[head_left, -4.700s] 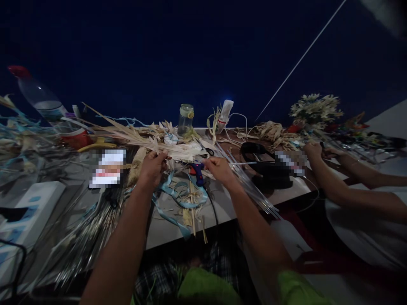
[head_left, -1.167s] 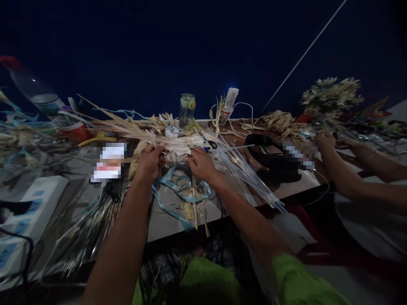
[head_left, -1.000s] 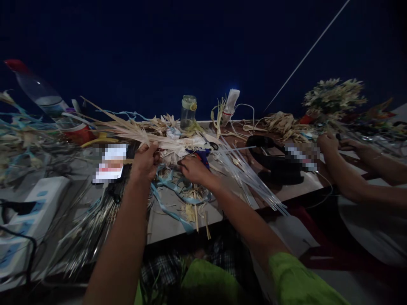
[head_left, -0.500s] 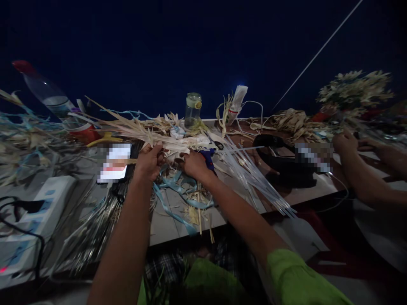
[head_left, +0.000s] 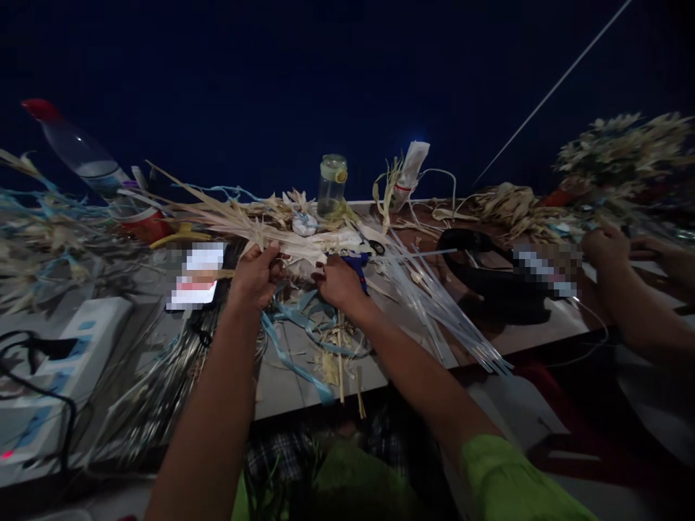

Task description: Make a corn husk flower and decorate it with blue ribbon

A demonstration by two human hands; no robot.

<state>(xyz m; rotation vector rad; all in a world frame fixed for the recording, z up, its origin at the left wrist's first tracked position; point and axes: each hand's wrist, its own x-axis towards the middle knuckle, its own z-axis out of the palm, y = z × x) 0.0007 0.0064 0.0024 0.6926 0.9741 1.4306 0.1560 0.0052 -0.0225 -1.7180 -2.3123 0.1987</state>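
My left hand (head_left: 256, 276) is closed in a pinch on a pale piece of dried corn husk (head_left: 298, 269) in the middle of the table. On the other side of it, my right hand (head_left: 343, 284) has its fingers pinched at the husk's right end; the fingertips are partly hidden. Just beyond the hands lies a pile of husk strips (head_left: 260, 230). A blue tool, perhaps a glue gun (head_left: 358, 272), lies past my right hand, near black scissor handles (head_left: 376, 248). Light blue ribbon (head_left: 296, 362) curls on the table below both hands.
At left are a lit phone (head_left: 198, 278), thin wires (head_left: 168, 391), a power strip (head_left: 90, 340) and a tilted bottle (head_left: 81, 155). A jar (head_left: 331, 187) stands behind. Clear sticks (head_left: 450, 311) and a black object (head_left: 489, 289) lie right, near another person's hand (head_left: 605, 250).
My right hand has shifted slightly to the right, away from my left hand. The left hand stays nearly in place. The view has turned a little.
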